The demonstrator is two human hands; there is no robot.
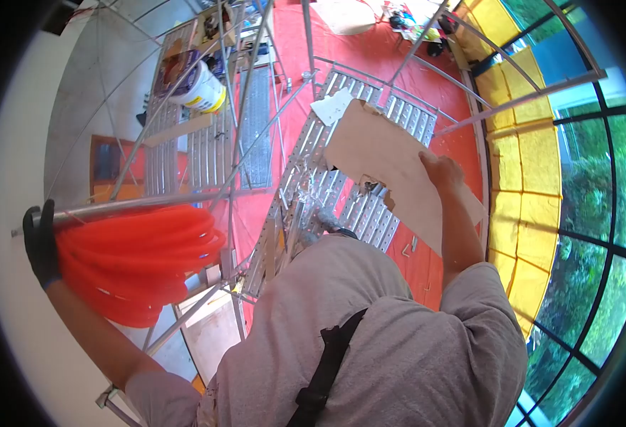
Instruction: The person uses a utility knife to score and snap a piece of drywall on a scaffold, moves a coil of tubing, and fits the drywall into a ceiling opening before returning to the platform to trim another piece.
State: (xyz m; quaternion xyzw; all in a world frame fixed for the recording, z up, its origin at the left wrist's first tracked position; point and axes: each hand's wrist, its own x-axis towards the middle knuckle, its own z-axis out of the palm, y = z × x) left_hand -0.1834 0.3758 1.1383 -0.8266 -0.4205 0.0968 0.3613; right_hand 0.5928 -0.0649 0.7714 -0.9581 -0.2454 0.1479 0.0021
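Note:
My left hand, in a dark glove, is closed round the end of a metal scaffold tube at the left. Beside it a thick coil of red tubing hangs from that tube. On the right my bare right hand grips the upper edge of a large brown board with a torn edge. The board lies tilted over the perforated metal platform. A piece of white sheet touches the platform near the board's upper left corner.
Scaffold poles and braces cross the view. A white bucket stands on a second platform at upper left. Red sheeting covers the floor far below. Yellow padding and dark-framed windows line the right side.

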